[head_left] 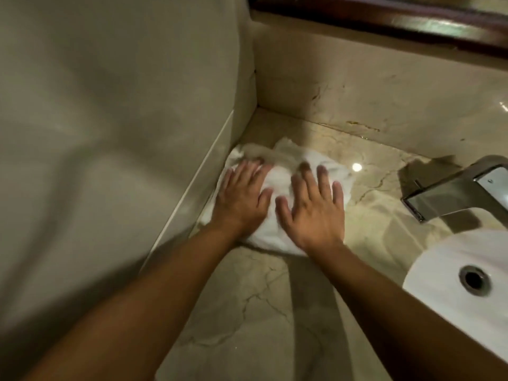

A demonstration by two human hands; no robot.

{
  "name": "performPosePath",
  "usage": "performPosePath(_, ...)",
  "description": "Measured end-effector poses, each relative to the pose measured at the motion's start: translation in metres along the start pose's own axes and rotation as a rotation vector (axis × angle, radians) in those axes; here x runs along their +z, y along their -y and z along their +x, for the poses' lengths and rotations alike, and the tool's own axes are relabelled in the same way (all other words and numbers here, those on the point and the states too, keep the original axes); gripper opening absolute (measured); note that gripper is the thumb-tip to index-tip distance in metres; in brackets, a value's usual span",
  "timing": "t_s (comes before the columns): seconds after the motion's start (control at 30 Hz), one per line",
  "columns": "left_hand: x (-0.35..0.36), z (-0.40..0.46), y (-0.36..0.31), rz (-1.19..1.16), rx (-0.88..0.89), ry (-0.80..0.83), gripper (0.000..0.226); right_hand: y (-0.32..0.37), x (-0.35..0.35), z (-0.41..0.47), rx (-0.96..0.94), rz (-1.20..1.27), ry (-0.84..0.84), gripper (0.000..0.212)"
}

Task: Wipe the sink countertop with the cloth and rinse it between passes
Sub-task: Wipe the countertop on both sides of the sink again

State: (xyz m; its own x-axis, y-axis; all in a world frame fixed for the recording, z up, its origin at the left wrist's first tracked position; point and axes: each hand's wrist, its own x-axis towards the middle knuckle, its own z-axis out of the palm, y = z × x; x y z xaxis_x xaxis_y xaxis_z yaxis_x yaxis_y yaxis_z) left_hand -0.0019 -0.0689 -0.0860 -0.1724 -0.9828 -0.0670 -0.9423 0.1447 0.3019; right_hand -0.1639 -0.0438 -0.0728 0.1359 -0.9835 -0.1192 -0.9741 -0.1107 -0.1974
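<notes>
Head view: pressing both hands flat on the white cloth (277, 188), left hand (242, 196) and right hand (313, 210) side by side, fingers straight and spread, probably spreading pressure; bunching cloth into the countertop (247, 298) corner by the side wall (110, 105), well apart from tap (453, 188) and sink (439, 270) for rinsing.

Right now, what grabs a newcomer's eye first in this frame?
Both hands, left hand and right hand, pressed flat side by side on a crumpled white cloth in the back left corner of the marble countertop. At the right edge, a chrome faucet reaches over the white sink basin.
</notes>
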Motion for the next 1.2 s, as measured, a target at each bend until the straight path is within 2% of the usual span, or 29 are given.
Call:
performPosePath(0.13, -0.005, 0.069, -0.005, 0.049, -0.039, -0.009, 0.06, -0.02, -0.01, 0.062, 0.042, -0.022, -0.006, 0.072)
performPosePath(0.23, 0.006, 0.086, -0.003, 0.057, -0.012, -0.022, 0.058, -0.03, -0.004, 0.077, 0.036, -0.032, -0.012, 0.068)
performPosePath(0.37, 0.013, 0.049, -0.001, 0.037, 0.013, -0.047, 0.061, -0.019, 0.01, 0.043, 0.052, -0.028, -0.008, 0.065)
performPosePath(0.5, 0.019, -0.031, -0.005, -0.015, -0.001, -0.052, 0.056, 0.002, 0.02, -0.032, 0.06, 0.0, -0.028, 0.067)
performPosePath(0.6, 0.019, -0.074, -0.005, 0.005, -0.016, -0.043, 0.055, 0.012, 0.023, -0.068, 0.043, -0.012, 0.033, 0.067)
performPosePath(0.73, 0.007, -0.043, 0.002, 0.014, -0.02, -0.005, 0.061, 0.01, 0.012, -0.033, 0.018, -0.017, 0.041, 0.071)
performPosePath(0.93, 0.003, 0.003, 0.005, -0.022, 0.0, -0.045, 0.06, 0.003, 0.01, 0.002, 0.052, -0.037, -0.006, 0.067)
performPosePath(1.07, 0.019, -0.059, 0.006, -0.039, -0.018, -0.032, 0.056, 0.017, 0.028, -0.058, 0.06, 0.011, -0.025, 0.07)
performPosePath(1.2, 0.023, -0.136, -0.001, -0.02, -0.03, -0.044, 0.056, 0.031, 0.04, -0.125, 0.015, -0.006, -0.035, 0.064)
